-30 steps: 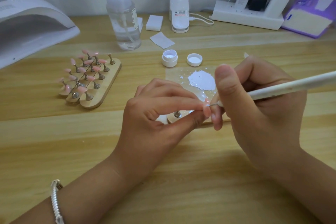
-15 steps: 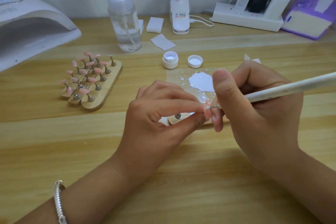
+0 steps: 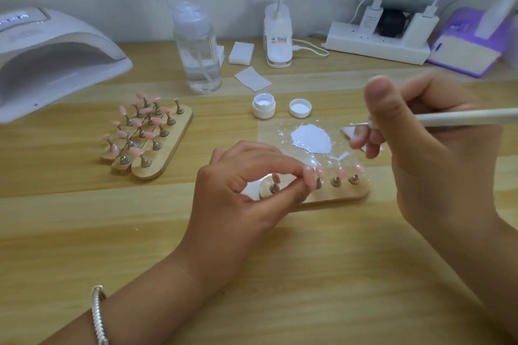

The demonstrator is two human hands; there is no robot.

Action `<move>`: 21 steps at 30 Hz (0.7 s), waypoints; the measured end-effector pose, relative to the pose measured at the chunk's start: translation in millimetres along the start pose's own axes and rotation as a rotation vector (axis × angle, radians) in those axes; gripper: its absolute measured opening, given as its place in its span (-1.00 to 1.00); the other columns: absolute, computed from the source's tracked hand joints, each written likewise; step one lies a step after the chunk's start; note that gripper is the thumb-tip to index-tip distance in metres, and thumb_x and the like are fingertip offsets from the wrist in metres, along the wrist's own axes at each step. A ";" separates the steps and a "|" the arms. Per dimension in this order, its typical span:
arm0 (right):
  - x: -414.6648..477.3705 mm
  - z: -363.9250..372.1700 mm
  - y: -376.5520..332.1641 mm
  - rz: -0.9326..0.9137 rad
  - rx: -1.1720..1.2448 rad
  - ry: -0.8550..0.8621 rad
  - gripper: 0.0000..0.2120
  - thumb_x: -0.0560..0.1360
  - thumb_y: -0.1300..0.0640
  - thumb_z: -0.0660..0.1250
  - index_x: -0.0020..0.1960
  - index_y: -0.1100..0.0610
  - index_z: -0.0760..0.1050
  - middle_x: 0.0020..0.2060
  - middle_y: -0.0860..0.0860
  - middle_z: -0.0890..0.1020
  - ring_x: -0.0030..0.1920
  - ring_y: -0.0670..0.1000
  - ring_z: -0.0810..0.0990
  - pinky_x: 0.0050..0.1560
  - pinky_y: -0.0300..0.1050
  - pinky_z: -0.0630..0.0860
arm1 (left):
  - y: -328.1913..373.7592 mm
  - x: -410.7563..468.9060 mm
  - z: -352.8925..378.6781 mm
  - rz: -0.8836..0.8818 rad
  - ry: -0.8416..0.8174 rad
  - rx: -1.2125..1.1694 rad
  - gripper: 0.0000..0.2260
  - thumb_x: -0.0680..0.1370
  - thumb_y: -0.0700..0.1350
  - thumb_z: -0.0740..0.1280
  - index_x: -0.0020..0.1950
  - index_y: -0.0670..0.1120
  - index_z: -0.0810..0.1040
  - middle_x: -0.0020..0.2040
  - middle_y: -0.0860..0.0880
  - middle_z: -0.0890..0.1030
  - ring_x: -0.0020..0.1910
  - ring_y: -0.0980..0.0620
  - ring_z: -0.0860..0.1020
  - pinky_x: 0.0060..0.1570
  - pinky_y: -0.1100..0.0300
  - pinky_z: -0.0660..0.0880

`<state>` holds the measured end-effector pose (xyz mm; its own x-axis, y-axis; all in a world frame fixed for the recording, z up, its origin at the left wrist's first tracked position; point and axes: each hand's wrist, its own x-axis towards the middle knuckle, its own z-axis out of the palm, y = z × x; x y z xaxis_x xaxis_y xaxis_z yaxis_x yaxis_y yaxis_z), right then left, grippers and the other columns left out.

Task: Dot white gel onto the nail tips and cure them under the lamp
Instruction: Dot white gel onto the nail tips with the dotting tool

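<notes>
My left hand (image 3: 246, 190) pinches a pink nail tip (image 3: 309, 176) between thumb and forefinger, right at the near wooden holder (image 3: 340, 195). That holder carries three more pink tips on metal pegs. My right hand (image 3: 426, 154) grips a white dotting pen (image 3: 462, 117); its fine point hangs above the right side of the clear palette, apart from the nail tip. A puddle of white gel (image 3: 311, 138) lies on that palette. The open gel jar (image 3: 263, 106) and its lid (image 3: 300, 107) stand just behind. The white curing lamp (image 3: 47, 64) sits at the far left.
A second wooden holder (image 3: 165, 159) with several pink tips stands left of centre. Behind are a clear pump bottle (image 3: 197, 50), white pads (image 3: 241, 53), a desk-lamp base (image 3: 278, 36), a power strip (image 3: 375, 45) and a purple box (image 3: 471, 47).
My right hand has lifted the pen off the nail tip and carried it up and to the right, over the palette. My left hand stays pinched on the tip.
</notes>
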<state>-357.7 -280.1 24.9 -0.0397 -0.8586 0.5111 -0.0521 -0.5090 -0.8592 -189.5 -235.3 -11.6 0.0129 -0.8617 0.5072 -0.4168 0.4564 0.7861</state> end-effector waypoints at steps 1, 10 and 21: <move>6.2 -2.6 1.1 0.025 -0.025 -0.025 -0.74 0.51 -0.12 0.39 -0.29 -0.04 0.50 -0.47 -0.07 0.59 -0.40 0.06 0.64 -0.40 -0.16 0.48 | 0.2 -0.3 -0.1 0.000 0.005 0.002 -0.94 0.41 -0.07 0.54 -0.20 0.05 0.68 -0.16 0.21 0.70 -0.05 0.09 0.64 0.09 -0.09 0.42; 59.0 1.3 38.1 0.186 -0.540 -0.350 -0.65 0.49 0.03 0.44 -0.36 0.23 0.57 -0.64 -0.17 0.47 -0.58 -0.18 0.42 -0.53 -0.44 0.23 | 0.7 0.6 -2.3 -0.005 0.007 -0.009 -0.93 0.39 -0.03 0.54 -0.20 0.07 0.67 -0.17 0.19 0.69 -0.07 0.07 0.64 0.10 -0.05 0.41; 65.5 11.9 55.5 0.222 -0.712 -0.398 -0.65 0.46 0.11 0.42 -0.44 0.20 0.47 -0.62 -0.08 0.44 -0.55 -0.12 0.38 -0.53 -0.33 0.26 | -1.8 1.2 -3.2 -0.014 0.008 0.009 -0.90 0.41 -0.06 0.54 -0.20 0.12 0.66 -0.16 0.24 0.68 -0.05 0.10 0.63 0.10 0.06 0.38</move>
<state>-351.3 -365.3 10.5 0.2247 -0.9593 0.1708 -0.7063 -0.2811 -0.6497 -185.8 -236.4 -11.2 0.0260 -0.8665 0.4985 -0.4251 0.4418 0.7900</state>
